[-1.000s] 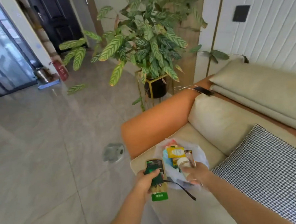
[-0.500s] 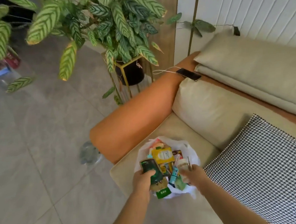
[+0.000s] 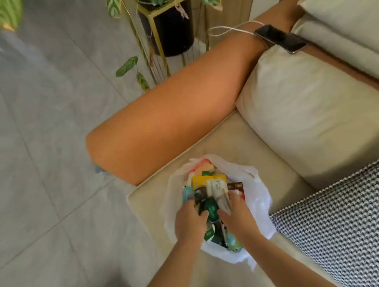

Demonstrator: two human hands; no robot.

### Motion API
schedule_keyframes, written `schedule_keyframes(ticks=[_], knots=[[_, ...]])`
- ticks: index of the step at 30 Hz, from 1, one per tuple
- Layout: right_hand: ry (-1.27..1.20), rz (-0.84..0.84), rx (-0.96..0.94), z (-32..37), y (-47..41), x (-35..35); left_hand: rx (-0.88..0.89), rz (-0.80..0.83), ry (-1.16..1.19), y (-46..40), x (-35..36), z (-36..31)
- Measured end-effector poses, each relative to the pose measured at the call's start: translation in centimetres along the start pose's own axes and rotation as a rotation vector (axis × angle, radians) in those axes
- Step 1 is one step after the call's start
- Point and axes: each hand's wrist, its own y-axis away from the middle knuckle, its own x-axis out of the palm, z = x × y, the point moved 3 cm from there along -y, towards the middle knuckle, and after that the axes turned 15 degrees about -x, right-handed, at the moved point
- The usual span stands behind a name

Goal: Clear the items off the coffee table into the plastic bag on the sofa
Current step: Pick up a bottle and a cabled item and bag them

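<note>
hands: two, left hand [image 3: 189,220] and right hand [image 3: 237,218], both down in the bag
plastic bag [image 3: 258,196]: just one, white
stuff in the bag: a bunch of packets, too jumbled to count tbh
phone [image 3: 280,39]: one, on the sofa arm
checked cushion [image 3: 346,222]: one
potted plant [image 3: 169,26]: one

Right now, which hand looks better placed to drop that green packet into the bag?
The left hand, probably: it already grips the green packet right over the open plastic bag. The right hand is busy with other items.
</note>
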Motion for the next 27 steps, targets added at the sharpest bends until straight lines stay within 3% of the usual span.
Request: schedule_keyframes(ticks=[3, 5, 8, 11, 14, 20, 23, 27], knots=[[0.048, 0.01, -0.088, -0.7, -0.2, -0.6, 0.049, -0.222, -0.269, -0.3, -1.1, 1.4], [0.151, 0.013, -0.167, -1.1, -0.6, -1.5, 0.009, -0.192, -0.24, -0.7, -1.4, 2.2], [0.307, -0.042, -0.236, -1.7, -1.4, -3.3, -0.067, -0.011, -0.011, -1.5, -1.4, 3.0], [0.401, -0.133, -0.165, -3.0, -2.3, -4.8, -0.058, 0.103, 0.253, -1.8, -1.2, 2.9], [0.385, -0.145, -0.031, -4.6, -2.9, -5.2, -0.122, 0.102, 0.356, -2.0, -1.1, 2.6], [0.068, -0.041, 0.214, -5.9, -3.6, -4.0, -0.313, 0.148, 0.499, -2.7, -1.0, 2.8], [0.157, -0.014, 0.182, -5.3, -3.6, -3.8, -0.233, 0.096, 0.394, -2.7, -2.3, 2.5], [0.115, -0.241, 0.177, -4.5, -3.4, -7.4, -0.103, -0.05, 0.435, -1.8, -5.9, 1.1]])
